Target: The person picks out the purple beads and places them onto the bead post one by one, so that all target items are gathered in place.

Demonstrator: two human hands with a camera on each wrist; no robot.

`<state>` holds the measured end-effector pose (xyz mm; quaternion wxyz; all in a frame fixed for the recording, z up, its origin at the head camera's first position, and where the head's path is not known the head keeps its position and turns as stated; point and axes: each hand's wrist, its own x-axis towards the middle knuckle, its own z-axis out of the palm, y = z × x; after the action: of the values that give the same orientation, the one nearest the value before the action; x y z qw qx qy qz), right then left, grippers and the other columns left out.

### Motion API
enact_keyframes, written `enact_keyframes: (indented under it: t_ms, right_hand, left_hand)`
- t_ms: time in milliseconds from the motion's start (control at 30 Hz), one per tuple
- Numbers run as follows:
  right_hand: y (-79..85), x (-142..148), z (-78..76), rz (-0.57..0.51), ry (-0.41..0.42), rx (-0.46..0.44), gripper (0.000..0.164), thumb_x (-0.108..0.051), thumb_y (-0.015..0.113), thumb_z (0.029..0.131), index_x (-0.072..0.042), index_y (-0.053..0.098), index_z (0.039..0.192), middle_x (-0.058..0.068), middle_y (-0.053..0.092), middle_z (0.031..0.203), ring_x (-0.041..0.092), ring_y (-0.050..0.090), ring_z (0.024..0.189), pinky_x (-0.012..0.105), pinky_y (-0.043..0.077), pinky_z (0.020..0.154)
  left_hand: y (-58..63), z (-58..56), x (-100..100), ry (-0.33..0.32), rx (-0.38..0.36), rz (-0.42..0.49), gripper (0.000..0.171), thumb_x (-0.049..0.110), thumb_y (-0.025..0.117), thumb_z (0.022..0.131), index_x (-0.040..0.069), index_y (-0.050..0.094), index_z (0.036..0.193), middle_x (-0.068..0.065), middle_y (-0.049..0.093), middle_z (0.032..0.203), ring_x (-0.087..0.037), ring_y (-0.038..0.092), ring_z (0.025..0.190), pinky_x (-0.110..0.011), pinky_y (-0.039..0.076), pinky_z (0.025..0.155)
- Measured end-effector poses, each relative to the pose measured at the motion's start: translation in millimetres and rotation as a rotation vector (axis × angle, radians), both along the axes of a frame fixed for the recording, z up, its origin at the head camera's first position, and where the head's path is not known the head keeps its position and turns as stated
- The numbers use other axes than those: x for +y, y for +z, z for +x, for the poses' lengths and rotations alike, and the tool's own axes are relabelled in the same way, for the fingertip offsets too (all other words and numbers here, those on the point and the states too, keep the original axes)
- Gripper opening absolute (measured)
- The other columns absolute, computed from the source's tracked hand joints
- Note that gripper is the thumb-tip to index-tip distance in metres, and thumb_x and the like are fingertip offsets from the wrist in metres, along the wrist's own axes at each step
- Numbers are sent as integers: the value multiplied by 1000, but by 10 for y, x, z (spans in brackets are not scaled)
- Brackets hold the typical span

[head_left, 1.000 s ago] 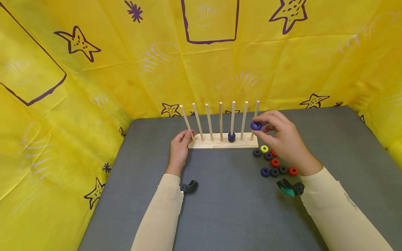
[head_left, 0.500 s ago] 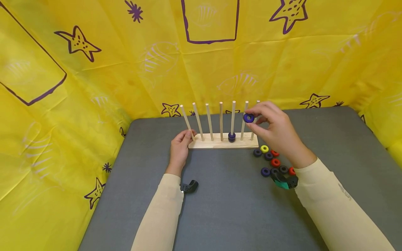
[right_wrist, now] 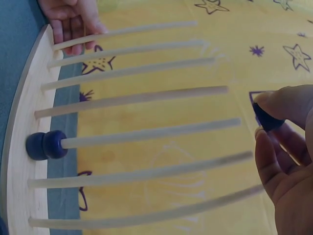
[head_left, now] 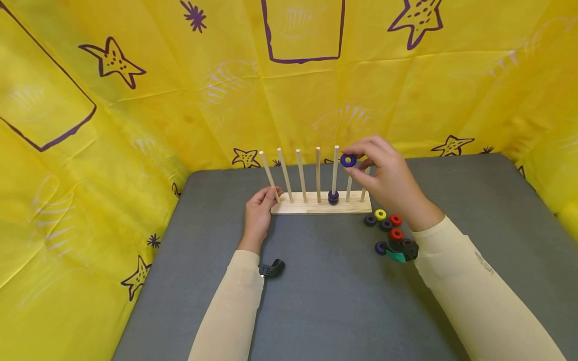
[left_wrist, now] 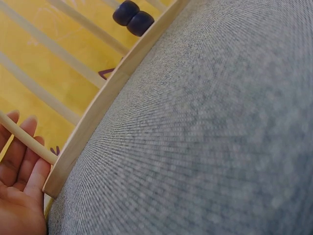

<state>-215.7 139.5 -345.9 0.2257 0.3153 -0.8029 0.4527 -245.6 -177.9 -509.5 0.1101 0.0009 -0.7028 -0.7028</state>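
A wooden peg stand point(head_left: 298, 208) with a row of upright pegs is on the grey table. Two dark blue rings point(head_left: 333, 198) are stacked at the bottom of its third peg from the right; they also show in the right wrist view point(right_wrist: 46, 144). My left hand point(head_left: 259, 213) holds the stand's left end, fingers behind the end peg point(left_wrist: 29, 139). Between thumb and fingertips, my right hand point(head_left: 384, 173) pinches another blue ring point(head_left: 348, 160). That ring is just right of the ringed peg's top, apart from it, its hole facing the head camera. My right hand partly hides the two rightmost pegs.
Loose rings lie right of the stand: a yellow one point(head_left: 380, 214), red ones point(head_left: 396, 234) and several dark ones point(head_left: 370, 220). My right wrist's camera mount point(head_left: 402, 252) covers some of them. A yellow printed cloth point(head_left: 289, 100) hangs behind and beside the table point(head_left: 316, 291).
My right hand has moved left and up with the blue ring, from the rightmost peg to beside the third peg from the right. My left hand and the stand stay put.
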Motion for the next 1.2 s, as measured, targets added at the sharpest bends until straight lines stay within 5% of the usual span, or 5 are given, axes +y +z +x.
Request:
enact_keyframes:
  t_ms: [1200]
  right_hand:
    - [51, -192, -310, 21, -85, -166, 29, 3, 79, 99, 2, 75, 128, 12, 65, 123, 25, 60, 105, 25, 50, 82]
  left_hand:
    - [-14, -21, 2, -3, -4, 28, 37, 30, 67, 111, -3, 77, 122, -16, 78, 115, -27, 72, 115, -38, 57, 102]
